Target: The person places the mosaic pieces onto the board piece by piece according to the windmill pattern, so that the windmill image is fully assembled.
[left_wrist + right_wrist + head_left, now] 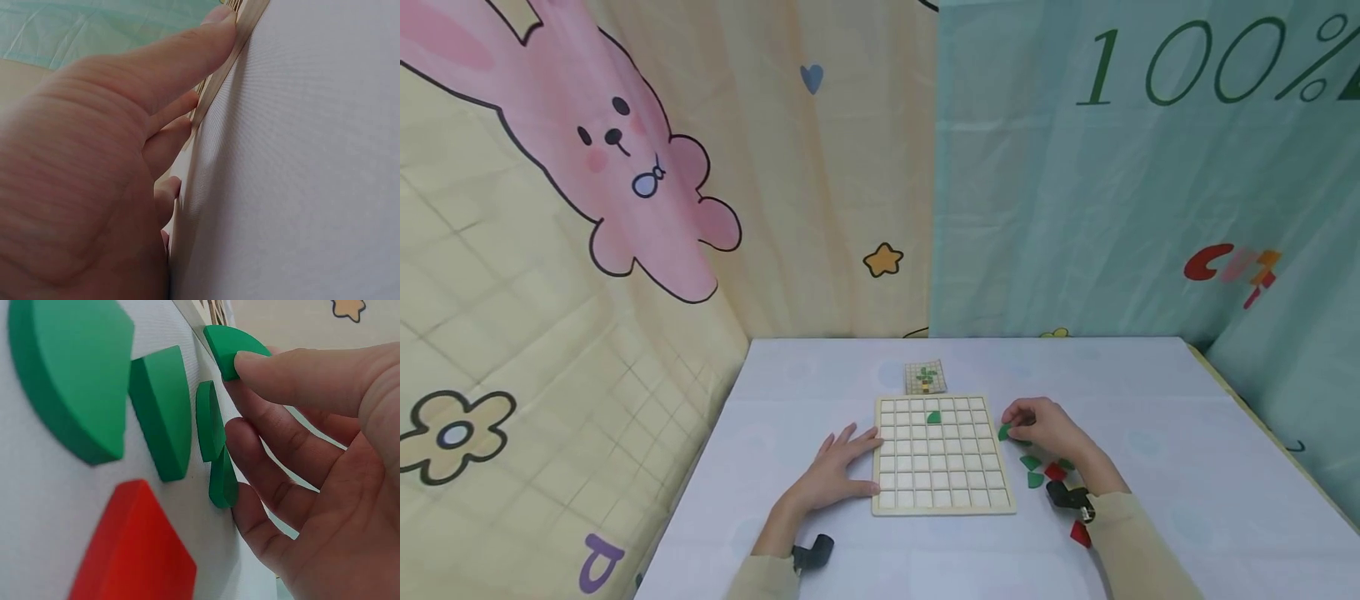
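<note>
One green quarter-round block [226, 349], pinched by the right hand [1051, 429] beside the cream wooden grid board [943, 462], edge touched by the left hand [837, 472], fingers spread; apparently pickup stage, next calling for squared alignment.

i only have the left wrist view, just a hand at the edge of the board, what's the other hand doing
Observer: The right hand is pinching a green piece between its thumb and fingers.
Operator: ok, anything sitting on the board
Observer: Yes, another green piece sits toward the far side of the board.
Operator: and what's beyond that far edge
Observer: A small card, with a mostly green design on a grid, lies just past it.
</note>
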Action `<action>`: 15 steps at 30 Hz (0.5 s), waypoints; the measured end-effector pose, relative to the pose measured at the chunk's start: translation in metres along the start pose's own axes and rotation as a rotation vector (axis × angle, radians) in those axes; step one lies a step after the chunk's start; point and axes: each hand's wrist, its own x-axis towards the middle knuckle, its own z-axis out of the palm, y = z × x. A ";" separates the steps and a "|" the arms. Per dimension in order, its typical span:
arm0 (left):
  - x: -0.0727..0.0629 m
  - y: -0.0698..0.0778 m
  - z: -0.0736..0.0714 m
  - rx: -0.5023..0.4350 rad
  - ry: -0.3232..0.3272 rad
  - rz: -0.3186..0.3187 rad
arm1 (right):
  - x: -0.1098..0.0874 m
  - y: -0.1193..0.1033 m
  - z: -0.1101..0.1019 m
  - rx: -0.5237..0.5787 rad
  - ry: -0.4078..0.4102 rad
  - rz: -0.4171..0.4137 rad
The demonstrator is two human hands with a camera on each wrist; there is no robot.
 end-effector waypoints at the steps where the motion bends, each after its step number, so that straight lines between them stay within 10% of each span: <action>1: 0.000 0.000 0.000 -0.001 0.001 0.006 | 0.000 0.000 0.000 0.001 0.002 -0.001; 15: 0.001 0.000 0.000 -0.009 0.008 0.022 | 0.000 -0.001 0.004 -0.006 0.054 -0.003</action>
